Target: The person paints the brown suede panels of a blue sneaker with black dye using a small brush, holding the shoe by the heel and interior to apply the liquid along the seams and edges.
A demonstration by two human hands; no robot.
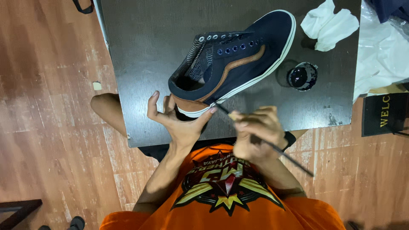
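Note:
A dark navy sneaker point(243, 51) with a tan side stripe, tan heel patch and white sole lies on a small dark table point(145, 47), toe pointing to the far right. My left hand point(177, 119) cups the heel from below, fingers spread, thumb against the white sole. My right hand point(257, 134) grips a thin dark brush point(272, 147) like a pen. Its tip touches the sole edge near the heel, and its handle points back toward my body.
A small open pot of dark liquid point(302, 76) stands right of the shoe. Crumpled white tissue point(328, 25) lies at the far right corner. White plastic wrap point(383, 51) and a black doormat point(385, 113) sit beside the table. Wooden floor point(51, 106) surrounds it.

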